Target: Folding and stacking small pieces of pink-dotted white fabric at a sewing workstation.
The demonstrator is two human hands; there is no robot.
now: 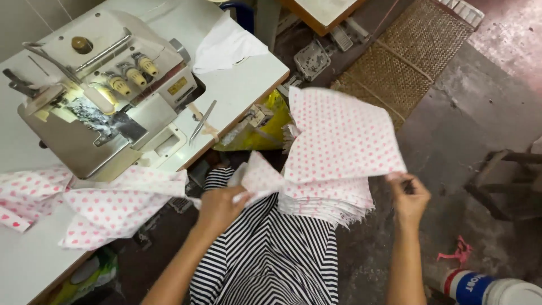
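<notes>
Over the lap, right hand (407, 197) pinching heart-print fabric piece (339, 135) corner, lying flat, left hand (217, 206) gripping another piece (257, 176)

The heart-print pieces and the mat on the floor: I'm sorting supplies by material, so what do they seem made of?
The heart-print pieces, held by the right hand and left hand, look like thin matte woven cloth, perhaps cotton: they fold limply and the stack's edges fray. The mat looks like woven cane or straw: tan, with an open lattice weave.
</notes>
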